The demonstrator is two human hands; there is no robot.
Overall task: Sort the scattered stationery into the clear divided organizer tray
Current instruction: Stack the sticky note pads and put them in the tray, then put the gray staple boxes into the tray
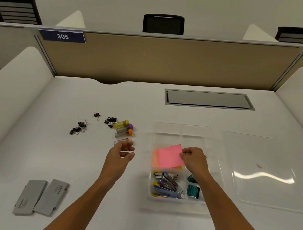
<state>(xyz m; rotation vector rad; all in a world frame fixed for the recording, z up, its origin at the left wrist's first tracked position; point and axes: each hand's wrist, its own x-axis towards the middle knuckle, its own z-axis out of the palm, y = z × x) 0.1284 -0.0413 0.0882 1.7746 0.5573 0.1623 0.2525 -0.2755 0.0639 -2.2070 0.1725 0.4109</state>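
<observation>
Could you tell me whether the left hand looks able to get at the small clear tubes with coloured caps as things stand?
Probably yes. The left hand is open, holds nothing and hovers just short of the small clear tubes with coloured caps, with only bare white desk between.

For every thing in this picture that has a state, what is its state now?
Tray: open, partly filled.
Lid: off, flat right of tray.
Pink notes: pinched by right hand, over tray.
Left hand: open, empty.
Staplers: in tray.
Binder clips: loose on desk.
Tubes: capped, on desk.
</observation>
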